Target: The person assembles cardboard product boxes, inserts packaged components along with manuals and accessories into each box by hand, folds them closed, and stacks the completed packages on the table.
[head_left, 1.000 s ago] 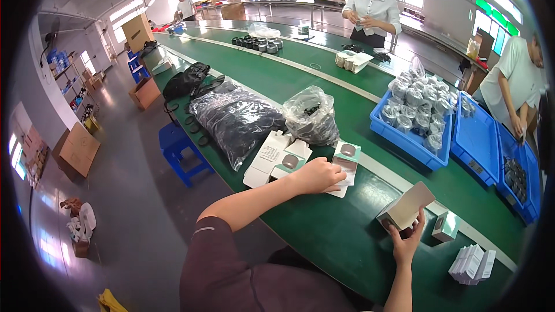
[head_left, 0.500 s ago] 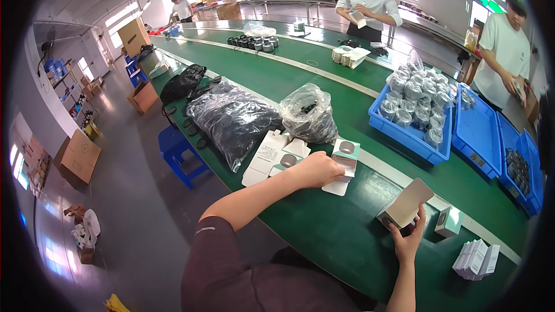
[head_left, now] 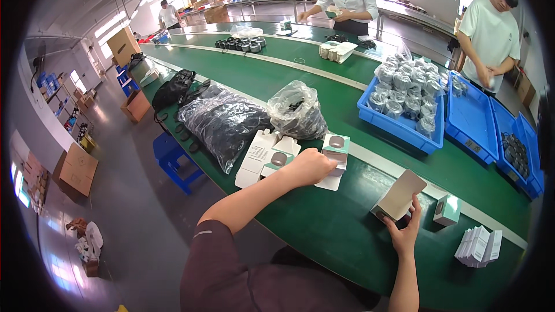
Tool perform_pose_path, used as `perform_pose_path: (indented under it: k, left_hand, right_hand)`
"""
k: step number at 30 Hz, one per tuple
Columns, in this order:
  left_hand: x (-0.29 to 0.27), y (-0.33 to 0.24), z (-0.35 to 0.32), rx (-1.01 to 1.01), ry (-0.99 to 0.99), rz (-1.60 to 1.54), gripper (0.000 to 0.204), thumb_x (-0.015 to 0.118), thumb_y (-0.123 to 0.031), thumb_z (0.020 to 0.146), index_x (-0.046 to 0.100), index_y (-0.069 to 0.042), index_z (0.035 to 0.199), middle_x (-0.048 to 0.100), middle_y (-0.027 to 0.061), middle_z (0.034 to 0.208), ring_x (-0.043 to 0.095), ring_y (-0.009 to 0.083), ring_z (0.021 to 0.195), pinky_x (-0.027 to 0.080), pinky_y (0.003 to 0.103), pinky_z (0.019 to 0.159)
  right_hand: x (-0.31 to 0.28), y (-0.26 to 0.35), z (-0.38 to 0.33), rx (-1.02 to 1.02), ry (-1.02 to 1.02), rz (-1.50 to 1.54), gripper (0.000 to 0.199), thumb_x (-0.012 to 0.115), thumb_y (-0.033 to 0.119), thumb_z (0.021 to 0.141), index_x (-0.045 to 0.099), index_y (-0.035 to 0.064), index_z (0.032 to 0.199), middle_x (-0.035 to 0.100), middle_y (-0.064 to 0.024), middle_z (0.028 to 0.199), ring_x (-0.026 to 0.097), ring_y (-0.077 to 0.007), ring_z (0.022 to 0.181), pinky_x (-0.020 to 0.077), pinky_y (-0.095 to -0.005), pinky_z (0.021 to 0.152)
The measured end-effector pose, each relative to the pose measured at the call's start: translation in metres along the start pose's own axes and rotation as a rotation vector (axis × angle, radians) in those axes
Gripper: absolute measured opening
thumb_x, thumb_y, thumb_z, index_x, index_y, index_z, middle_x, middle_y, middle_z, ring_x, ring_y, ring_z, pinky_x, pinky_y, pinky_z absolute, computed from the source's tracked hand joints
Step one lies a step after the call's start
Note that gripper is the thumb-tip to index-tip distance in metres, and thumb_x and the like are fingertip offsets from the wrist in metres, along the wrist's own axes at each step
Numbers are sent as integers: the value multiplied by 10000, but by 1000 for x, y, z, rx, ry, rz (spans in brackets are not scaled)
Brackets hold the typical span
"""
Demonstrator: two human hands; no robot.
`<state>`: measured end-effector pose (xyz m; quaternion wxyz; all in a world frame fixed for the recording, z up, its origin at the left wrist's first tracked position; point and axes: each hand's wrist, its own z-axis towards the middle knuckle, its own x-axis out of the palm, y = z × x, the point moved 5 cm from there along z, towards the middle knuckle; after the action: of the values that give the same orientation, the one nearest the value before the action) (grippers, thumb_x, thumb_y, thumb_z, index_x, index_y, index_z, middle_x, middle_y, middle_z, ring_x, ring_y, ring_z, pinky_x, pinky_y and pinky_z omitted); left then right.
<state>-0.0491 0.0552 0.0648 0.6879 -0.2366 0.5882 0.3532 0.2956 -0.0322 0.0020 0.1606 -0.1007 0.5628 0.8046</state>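
My left hand [head_left: 313, 167] is closed, its fingertips at the side of a white and green carton [head_left: 336, 145] with a pale flap hanging out toward me. The fingertips are partly hidden. Beneath and left of that wrist lie flattened cartons [head_left: 258, 153] with the same round product picture. My right hand [head_left: 406, 228] grips an upright carton [head_left: 399, 196] from its right side, thumb in front and fingers behind; its tall lid flap stands up. Just right of this hand sits another small carton [head_left: 447, 210], apart from it.
Beyond my left hand are a clear bag of dark parts [head_left: 297, 112] and a large plastic bag [head_left: 222, 124]. A blue crate [head_left: 399, 130] holds wrapped round items; further blue trays [head_left: 471, 121] adjoin it. Folded papers [head_left: 478, 247] lie at right. Two people stand across the green table [head_left: 324, 214].
My view has shifted slightly, while both my hands keep nearly the same places and grips. Across the table, the person in the white shirt has stretched an arm out to the left.
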Motion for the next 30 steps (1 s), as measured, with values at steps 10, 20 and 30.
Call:
perform_pose_path:
  k: [10,20,30]
  left_hand:
    - [-11,-8,-10,-10,-35,32,75,680,-142,888,642,-99,842,684,66,706,699,278,690,490,408,702]
    - [-66,-15,-27,-299,-230,-280,150,664,-189,987,747,-82,1053,719,137,750,715,321,680,523,470,646]
    - [-76,-150,18,227,-629,-71,172,677,-134,830,703,-32,966,743,71,853,662,166,732,445,326,693]
  right_hand:
    - [2,1,2,-55,26,-73,1037,908,69,759,352,87,1635,459,-88,1593,552,-255,1361,566,-364,1000]
    - [4,2,-1,52,38,49,1022,928,107,746,391,75,1614,504,-106,1534,539,-285,1375,528,-391,1012]
    - [16,9,-6,-68,132,17,1035,973,142,708,411,44,1572,527,-147,1480,583,-301,1330,546,-434,1059]
